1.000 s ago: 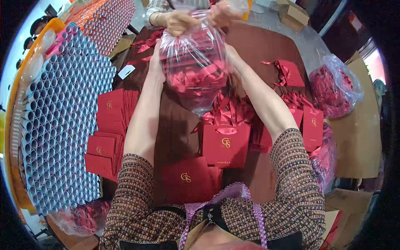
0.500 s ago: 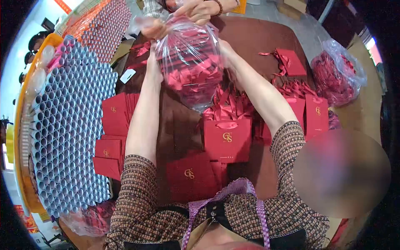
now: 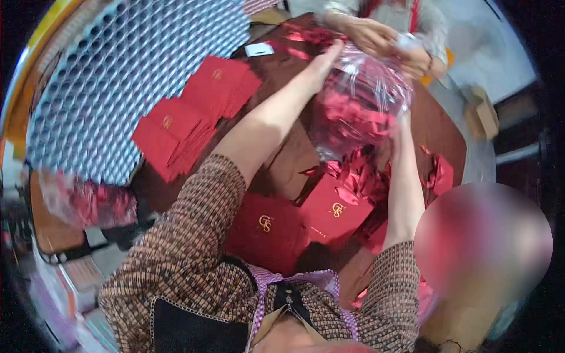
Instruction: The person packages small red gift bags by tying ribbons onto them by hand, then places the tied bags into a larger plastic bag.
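**Filled plastic bag held by two people, upper right of centre**

Clear plastic bag (image 3: 362, 109) with red contents is right of centre, upper half of my feed. Left hand (image 3: 322, 66) grasps its upper left side, right hand (image 3: 402, 120) its lower right; fingers too blurred for me to judge firmness. Co-worker's hands (image 3: 371, 36) are at the gathered top.

Risk as I read it: out-of-step pulls could split the thin film or slide it from the palms. A drop would likely crush the ribbon-handled bag (image 3: 336, 209) just below.

In the way: second red bag (image 3: 263, 232) beside that one, lower centre; red stacks (image 3: 215, 85) left of the left forearm. White card (image 3: 259, 49) upper centre-left, tube rack (image 3: 135, 82) upper left, carton (image 3: 482, 112) far right. Lower right is blurred out; can't tell what's there.
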The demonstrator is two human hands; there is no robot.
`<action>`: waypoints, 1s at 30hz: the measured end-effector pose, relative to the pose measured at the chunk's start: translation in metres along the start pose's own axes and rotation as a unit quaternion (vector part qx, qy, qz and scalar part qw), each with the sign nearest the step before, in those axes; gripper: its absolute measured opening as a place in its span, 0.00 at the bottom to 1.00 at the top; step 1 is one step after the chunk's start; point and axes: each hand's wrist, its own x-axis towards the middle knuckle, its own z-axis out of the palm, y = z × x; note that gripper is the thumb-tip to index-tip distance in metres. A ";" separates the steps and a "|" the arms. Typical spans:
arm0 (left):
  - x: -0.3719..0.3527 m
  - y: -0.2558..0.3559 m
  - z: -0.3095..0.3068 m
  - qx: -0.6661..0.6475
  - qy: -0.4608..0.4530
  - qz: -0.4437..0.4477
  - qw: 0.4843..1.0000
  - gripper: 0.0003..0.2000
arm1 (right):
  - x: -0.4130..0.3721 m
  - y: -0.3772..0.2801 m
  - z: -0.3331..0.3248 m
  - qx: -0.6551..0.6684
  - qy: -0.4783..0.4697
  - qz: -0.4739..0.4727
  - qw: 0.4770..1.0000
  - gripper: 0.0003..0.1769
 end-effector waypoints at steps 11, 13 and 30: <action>0.003 -0.006 -0.004 -0.041 0.000 0.068 0.997 0.29 | 0.009 -0.002 0.005 0.050 -0.015 -0.034 0.998 0.25; 0.011 -0.010 -0.013 -0.055 -0.023 -0.034 0.998 0.31 | 0.014 -0.004 0.003 0.119 0.013 -0.023 0.993 0.20; 0.021 -0.024 -0.020 -0.070 0.014 -0.026 0.997 0.33 | 0.010 0.000 0.007 0.200 -0.096 -0.068 0.973 0.16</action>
